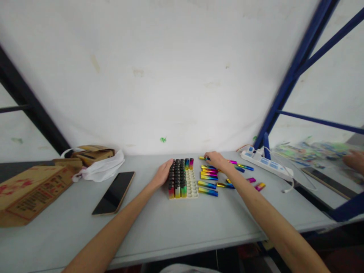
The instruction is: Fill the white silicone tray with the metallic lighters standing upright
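Note:
A white tray with round holes stands mid-table, its left columns filled with upright lighters that have black tops and coloured bodies. Two shiny pieces stand in its back right part. My left hand lies along the left side of the lighters, fingers stretched forward and partly hidden. To the right of the tray, my right hand reaches to the back, its fingers closed on the end of a yellow-and-blue metallic lighter case. Several more metallic lighter cases lie below and beside that hand.
A phone lies left of the tray, near a white plastic bag and cardboard boxes. A power strip with cables runs along the right back. Beyond the blue frame, another person's hand shows.

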Demonstrator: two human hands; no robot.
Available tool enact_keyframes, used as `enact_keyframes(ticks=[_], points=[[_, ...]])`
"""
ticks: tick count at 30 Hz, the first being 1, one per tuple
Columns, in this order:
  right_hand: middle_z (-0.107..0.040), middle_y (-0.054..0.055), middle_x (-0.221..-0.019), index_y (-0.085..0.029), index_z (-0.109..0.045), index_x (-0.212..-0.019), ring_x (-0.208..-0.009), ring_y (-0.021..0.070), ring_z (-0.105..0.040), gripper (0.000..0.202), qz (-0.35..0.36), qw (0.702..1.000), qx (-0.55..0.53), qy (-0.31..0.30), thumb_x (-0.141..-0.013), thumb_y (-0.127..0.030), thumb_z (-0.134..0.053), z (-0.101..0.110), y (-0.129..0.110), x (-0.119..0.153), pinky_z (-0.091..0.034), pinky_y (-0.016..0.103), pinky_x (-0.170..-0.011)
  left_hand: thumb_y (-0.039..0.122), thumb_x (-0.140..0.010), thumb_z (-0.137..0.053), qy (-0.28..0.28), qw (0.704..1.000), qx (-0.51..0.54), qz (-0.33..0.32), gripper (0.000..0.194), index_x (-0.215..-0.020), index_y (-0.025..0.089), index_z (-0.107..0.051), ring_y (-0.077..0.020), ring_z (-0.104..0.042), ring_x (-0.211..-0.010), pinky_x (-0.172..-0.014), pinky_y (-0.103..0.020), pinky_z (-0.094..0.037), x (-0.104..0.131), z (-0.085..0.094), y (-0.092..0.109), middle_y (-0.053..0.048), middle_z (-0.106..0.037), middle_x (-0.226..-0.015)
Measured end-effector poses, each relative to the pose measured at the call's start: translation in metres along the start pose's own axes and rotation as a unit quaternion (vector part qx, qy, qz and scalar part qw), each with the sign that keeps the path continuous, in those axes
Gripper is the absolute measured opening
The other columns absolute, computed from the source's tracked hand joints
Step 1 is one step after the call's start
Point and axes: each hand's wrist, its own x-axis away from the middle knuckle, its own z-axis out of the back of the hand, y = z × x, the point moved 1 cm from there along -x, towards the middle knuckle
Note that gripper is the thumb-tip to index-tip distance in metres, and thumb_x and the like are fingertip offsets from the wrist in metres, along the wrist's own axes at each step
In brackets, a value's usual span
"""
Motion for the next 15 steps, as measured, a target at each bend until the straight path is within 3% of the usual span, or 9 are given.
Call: enact_keyframes(ticks=[3,6,8,11,13,15], points=[[-0.070,0.012,-0.106,-0.018,-0.070,-0.107,-0.101,0.0227,-0.065,0.024,0.010,0.998,-0.031,0.046,-0.085,-0.013,-0.061,-0.003,0.003,0.002,-0.046,0.032,-0.092,0.065,-0.090,-0.038,0.004,1.000,-0.008,0.004,0.058,-0.095,0.017,-0.070,-0.0261,-0.062,-0.103,-0.101,-0.040,-0.043,-0.001,0.001,-0.002,-0.006,-0.075,-0.098],[-0.067,0.011,-0.105,-0.017,-0.068,-0.105,-0.089,0.0183,-0.065,0.024,0.003,0.973,-0.184,0.137,-0.084,-0.013,-0.058,0.001,0.005,0.007,-0.049,0.032,-0.087,0.065,-0.090,-0.038,0.001,1.000,-0.007,0.001,0.058,-0.095,0.017,-0.070,-0.0266,-0.061,-0.105,-0.103,-0.041,-0.042,-0.002,0.001,-0.002,-0.007,-0.075,-0.099],[-0.067,0.007,-0.098,-0.019,-0.066,-0.107,-0.077,0.0157,-0.064,0.024,-0.010,0.920,-0.351,0.173,-0.084,-0.023,-0.061,0.005,0.002,0.012,-0.052,0.032,-0.078,0.067,-0.090,-0.038,0.001,1.000,-0.004,0.004,0.060,-0.096,0.016,-0.070,-0.0272,-0.061,-0.106,-0.104,-0.041,-0.041,-0.002,0.002,-0.002,-0.007,-0.075,-0.100],[-0.067,0.002,-0.091,-0.022,-0.063,-0.113,-0.074,0.0149,-0.062,0.041,-0.028,0.801,-0.569,0.181,-0.077,-0.040,-0.072,0.009,-0.016,0.019,-0.052,0.031,-0.071,0.069,-0.088,-0.038,0.009,1.000,0.002,0.017,0.064,-0.096,0.015,-0.071,-0.0280,-0.062,-0.105,-0.106,-0.043,-0.040,-0.003,0.002,-0.003,-0.008,-0.075,-0.103],[-0.066,0.003,-0.091,-0.022,-0.065,-0.111,-0.081,0.0158,-0.062,0.046,-0.041,0.741,-0.649,0.167,-0.073,-0.046,-0.075,0.010,-0.033,0.025,-0.051,0.029,-0.073,0.072,-0.086,-0.039,0.018,0.999,0.009,0.034,0.067,-0.095,0.015,-0.071,-0.0287,-0.063,-0.104,-0.106,-0.043,-0.040,-0.004,0.003,-0.006,-0.009,-0.075,-0.102],[-0.066,0.005,-0.097,-0.021,-0.067,-0.104,-0.089,0.0173,-0.061,0.043,-0.043,0.705,-0.692,0.148,-0.074,-0.051,-0.074,0.010,-0.049,0.031,-0.050,0.029,-0.076,0.075,-0.085,-0.038,0.027,0.998,0.023,0.054,0.070,-0.092,0.014,-0.072,-0.0293,-0.064,-0.104,-0.105,-0.043,-0.041,-0.005,0.003,-0.010,-0.010,-0.076,-0.099]])
